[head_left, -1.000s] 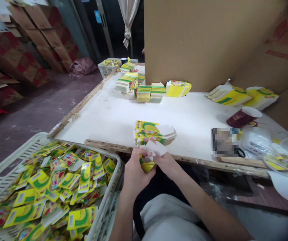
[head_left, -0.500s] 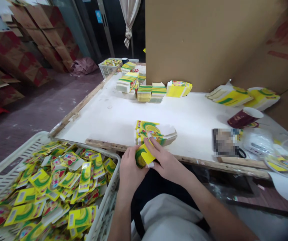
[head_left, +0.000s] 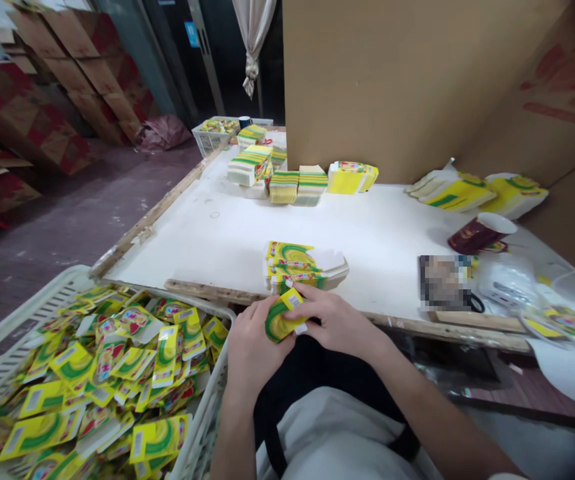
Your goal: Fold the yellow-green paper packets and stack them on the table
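Observation:
Both hands hold a small yellow and green printed carton [head_left: 281, 315] at the table's front edge, and its barcode end faces up. My left hand [head_left: 256, 340] wraps round the carton's left side, closed. On the other side my right hand [head_left: 330, 317] grips the right end with its fingers bent, partly covering it; a bit of white card shows by its thumb. Just beyond the hands, a stack of flat cartons [head_left: 295, 260] with the same print lies on the white table [head_left: 207, 247]. The carton's underside is hidden.
At the left stands a white plastic basket [head_left: 80, 272] heaped with cartons. More carton stacks [head_left: 297, 187] line a tall cardboard sheet [head_left: 392, 87]. A dark red cup [head_left: 477, 233] lies tilted at the right, near a clear plastic-wrapped item [head_left: 505, 280]. A wooden strip [head_left: 207, 290] edges the table.
The raised yellow flap on the carton has been folded down, and the barcode now shows. My right fingers have moved down onto that end. The whole view has shifted slightly.

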`<state>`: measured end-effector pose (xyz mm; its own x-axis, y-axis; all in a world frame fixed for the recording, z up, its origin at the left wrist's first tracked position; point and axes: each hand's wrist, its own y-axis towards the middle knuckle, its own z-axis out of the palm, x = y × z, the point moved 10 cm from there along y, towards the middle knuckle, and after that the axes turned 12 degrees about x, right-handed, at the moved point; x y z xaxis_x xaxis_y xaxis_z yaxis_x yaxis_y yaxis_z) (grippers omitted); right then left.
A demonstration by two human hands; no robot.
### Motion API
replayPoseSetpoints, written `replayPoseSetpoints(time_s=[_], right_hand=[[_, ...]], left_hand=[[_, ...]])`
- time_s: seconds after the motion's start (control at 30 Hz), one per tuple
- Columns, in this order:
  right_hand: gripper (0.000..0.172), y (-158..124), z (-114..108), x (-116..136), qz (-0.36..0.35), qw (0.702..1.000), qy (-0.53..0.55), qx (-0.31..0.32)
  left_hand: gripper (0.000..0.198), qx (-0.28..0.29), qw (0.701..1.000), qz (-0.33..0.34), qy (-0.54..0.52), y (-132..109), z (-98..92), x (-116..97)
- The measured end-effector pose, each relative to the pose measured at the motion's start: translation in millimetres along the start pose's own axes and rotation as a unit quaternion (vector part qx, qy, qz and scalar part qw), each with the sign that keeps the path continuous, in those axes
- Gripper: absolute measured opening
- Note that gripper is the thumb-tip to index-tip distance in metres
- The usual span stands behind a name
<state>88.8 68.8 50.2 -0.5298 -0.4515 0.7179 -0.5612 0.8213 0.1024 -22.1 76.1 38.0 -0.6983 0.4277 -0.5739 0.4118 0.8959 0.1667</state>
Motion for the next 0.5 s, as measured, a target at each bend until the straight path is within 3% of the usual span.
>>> replayPoseSetpoints(time_s=[0.2,0.33,0.4,0.5], right_hand=[[0.034,6.3,11.2,5.2,-0.034,0.996,0.080,-0.014],[0.055,10.1,-4.1,0.2,-0.005,0.995,0.074,-0.068],[0.059,10.7,-22.8,-12.2,0.015,0.989,0.061,-0.131],[0.043,8.2,-53.3,-47.7,0.122,0.968,-0.037,-0.216]], left_hand=[[0.048,0.000,1.000,-0.006,0.006,-0.3,-2.3,3.1],[0.050,-0.009,0.999,-0.035,0.001,-2.5,-12.4,17.0],[0.053,-0.030,0.994,-0.103,0.012,-9.8,-31.9,43.3],[0.061,-0.110,0.952,-0.265,0.110,-37.7,-84.5,93.0]])
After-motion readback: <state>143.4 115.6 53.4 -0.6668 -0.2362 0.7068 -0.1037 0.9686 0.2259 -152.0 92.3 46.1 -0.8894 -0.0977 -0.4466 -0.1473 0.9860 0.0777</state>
